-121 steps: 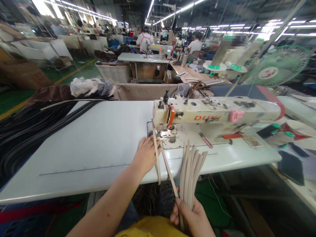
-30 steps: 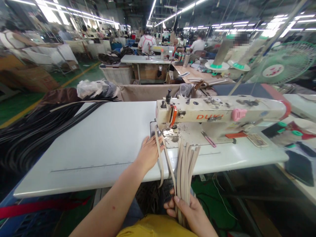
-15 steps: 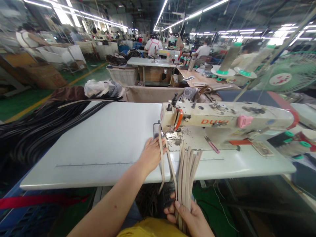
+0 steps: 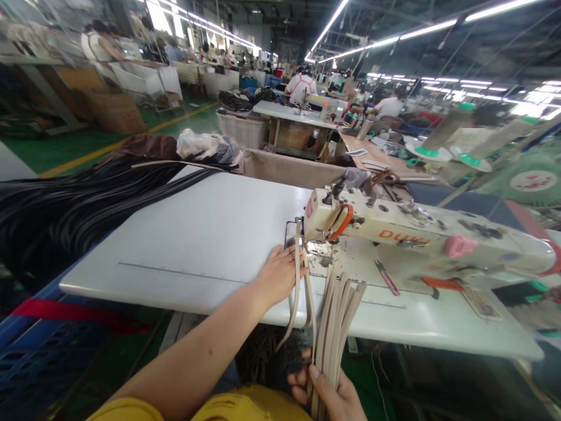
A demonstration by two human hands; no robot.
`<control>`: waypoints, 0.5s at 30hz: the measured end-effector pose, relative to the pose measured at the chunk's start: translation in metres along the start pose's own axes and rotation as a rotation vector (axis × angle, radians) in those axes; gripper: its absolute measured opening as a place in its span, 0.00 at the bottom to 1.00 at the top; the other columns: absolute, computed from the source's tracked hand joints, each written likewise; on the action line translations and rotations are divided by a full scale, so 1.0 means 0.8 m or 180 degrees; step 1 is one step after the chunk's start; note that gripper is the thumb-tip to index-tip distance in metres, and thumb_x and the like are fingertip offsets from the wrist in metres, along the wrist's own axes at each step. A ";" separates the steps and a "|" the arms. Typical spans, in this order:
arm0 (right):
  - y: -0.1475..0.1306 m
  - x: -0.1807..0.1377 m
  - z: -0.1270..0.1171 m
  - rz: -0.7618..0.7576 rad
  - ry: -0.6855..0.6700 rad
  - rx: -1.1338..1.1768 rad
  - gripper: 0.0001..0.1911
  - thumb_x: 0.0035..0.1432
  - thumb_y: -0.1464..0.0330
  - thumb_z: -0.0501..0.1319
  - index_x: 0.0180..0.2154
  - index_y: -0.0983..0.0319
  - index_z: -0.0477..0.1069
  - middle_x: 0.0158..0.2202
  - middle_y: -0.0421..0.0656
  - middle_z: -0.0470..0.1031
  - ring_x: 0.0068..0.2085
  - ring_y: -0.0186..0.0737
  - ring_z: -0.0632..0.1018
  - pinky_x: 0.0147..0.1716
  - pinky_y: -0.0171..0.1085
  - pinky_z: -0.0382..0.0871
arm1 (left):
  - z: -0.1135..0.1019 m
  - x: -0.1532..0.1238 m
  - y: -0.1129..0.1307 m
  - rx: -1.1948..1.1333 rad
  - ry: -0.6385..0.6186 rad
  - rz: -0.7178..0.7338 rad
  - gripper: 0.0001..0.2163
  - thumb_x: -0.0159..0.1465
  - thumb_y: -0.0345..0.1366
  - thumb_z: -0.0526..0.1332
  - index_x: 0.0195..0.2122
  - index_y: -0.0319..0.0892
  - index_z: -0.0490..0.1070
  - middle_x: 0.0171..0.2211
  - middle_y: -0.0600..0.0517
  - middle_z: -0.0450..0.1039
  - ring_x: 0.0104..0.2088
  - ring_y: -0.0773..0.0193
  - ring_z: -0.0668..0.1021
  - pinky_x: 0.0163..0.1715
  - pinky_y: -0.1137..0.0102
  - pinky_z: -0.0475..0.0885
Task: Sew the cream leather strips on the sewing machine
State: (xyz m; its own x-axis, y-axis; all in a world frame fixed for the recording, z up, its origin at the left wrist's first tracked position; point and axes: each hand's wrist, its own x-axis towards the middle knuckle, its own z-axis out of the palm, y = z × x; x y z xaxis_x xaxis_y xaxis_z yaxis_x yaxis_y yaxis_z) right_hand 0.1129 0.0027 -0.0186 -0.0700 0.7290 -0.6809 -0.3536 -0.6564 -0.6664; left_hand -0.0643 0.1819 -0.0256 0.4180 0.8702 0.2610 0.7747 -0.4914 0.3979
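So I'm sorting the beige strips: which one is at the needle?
The lone beige strip beside the left hand; the others are bunched in the right hand.

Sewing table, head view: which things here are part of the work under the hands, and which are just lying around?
In use:
left hand, flat on the tan strap running under the sewing machine
right hand, gripping the bundle of tan straps

Lying about:
black straps piled at the table's left end
plastic bag
thread cones
fan
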 end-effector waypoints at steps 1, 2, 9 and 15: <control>0.000 0.000 0.000 -0.0026 0.0034 -0.0008 0.31 0.39 0.55 0.78 0.42 0.64 0.74 0.27 0.45 0.81 0.37 0.50 0.84 0.39 0.42 0.78 | 0.000 0.000 0.000 -0.0021 0.0000 -0.0005 0.16 0.75 0.42 0.50 0.60 0.45 0.66 0.62 0.48 0.68 0.65 0.58 0.65 0.68 0.54 0.51; 0.001 0.000 0.001 -0.0071 0.0081 -0.0005 0.31 0.39 0.54 0.78 0.42 0.64 0.75 0.27 0.45 0.81 0.37 0.50 0.84 0.39 0.42 0.79 | 0.000 0.000 0.000 -0.0036 0.0004 -0.0019 0.16 0.75 0.42 0.50 0.60 0.46 0.67 0.62 0.49 0.68 0.65 0.58 0.65 0.67 0.54 0.52; 0.009 0.003 0.002 -0.0127 0.0201 0.0034 0.30 0.35 0.55 0.80 0.39 0.61 0.76 0.25 0.43 0.80 0.34 0.49 0.84 0.36 0.42 0.78 | -0.005 -0.001 0.002 -0.0109 0.0085 -0.0039 0.17 0.75 0.42 0.49 0.60 0.47 0.67 0.60 0.48 0.70 0.65 0.59 0.65 0.67 0.55 0.53; 0.007 0.003 0.005 -0.0176 0.0188 -0.0019 0.30 0.35 0.55 0.79 0.39 0.61 0.76 0.24 0.43 0.79 0.34 0.51 0.84 0.37 0.44 0.78 | -0.005 -0.002 0.002 -0.0024 0.0182 -0.0027 0.16 0.75 0.43 0.50 0.60 0.49 0.67 0.58 0.50 0.72 0.64 0.59 0.67 0.66 0.55 0.55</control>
State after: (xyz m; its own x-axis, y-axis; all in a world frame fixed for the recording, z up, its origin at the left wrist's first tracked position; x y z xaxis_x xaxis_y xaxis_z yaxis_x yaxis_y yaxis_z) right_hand 0.1074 0.0014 -0.0228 0.0046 0.7515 -0.6597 -0.3499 -0.6168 -0.7051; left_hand -0.0652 0.1796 -0.0218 0.3835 0.8709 0.3072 0.7744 -0.4845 0.4069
